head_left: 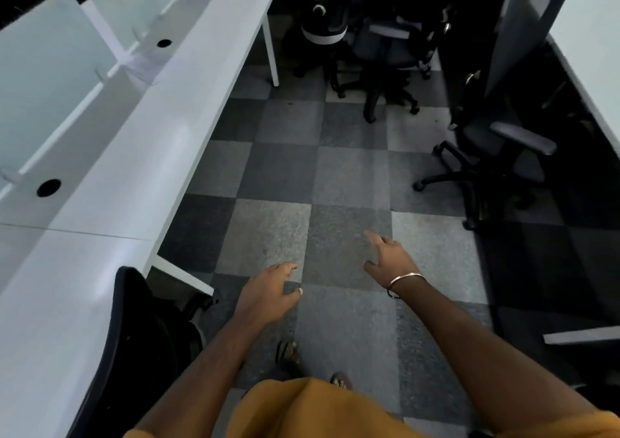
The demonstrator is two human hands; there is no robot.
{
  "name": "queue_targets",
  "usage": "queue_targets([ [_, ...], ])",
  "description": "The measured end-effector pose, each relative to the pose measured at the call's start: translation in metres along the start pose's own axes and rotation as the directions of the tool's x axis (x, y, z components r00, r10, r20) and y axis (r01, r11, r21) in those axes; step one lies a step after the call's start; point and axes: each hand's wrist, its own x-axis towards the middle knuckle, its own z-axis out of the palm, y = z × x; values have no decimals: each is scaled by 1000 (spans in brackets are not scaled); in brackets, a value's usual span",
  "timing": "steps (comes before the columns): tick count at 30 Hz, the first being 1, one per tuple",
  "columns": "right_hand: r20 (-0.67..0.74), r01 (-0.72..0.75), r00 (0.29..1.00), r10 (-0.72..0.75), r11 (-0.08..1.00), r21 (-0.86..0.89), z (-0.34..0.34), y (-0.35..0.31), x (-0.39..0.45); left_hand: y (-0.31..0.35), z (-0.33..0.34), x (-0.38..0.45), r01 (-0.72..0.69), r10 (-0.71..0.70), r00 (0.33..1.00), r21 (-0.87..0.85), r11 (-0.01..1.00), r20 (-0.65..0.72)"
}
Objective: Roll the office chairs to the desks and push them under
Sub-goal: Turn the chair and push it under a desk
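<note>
One black chair [134,337] is sitting tucked under the left counter [141,156] near its front corner. Grey chair [510,109] by the right counter plus a cluster [379,45] at the aisle's far end are waiting. Left hand [268,295] and right hand [391,258] are hovering over the carpet, grip relaxed, holding nothing.

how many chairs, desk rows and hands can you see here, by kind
chairs: at least 4: one tucked at the left desk, one at the right desk, two or more clustered at the far end, too dark to separate
desk rows: 2: left, right
hands: 2: left hand, right hand, both holding nothing
total: at least 8
</note>
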Motion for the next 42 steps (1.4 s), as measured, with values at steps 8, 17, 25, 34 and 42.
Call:
queue_targets([
  [8, -24, -60, 998, 61, 996, 70, -30, -8, 83, -14, -31, 108, -25, 28, 997, -39, 999, 79],
  [17, -67, -167, 982, 175, 980, 105, -87, -30, 183, -18, -103, 248, -155, 148, 979, 36, 987, 141],
  [25, -86, -202, 972, 217, 966, 159, -125, -14, 237, 17, -128, 341, -213, 204, 957, 22, 977, 207],
  [34, -96, -303, 938, 332, 924, 232, -200, 82, 315, 123, -120, 463, -271, 250, 939, 61, 961, 234],
  [42, -150, -321, 920, 361, 916, 240, -308, 185, 388, 241, -105, 558, -266, 256, 945, 26, 964, 205],
])
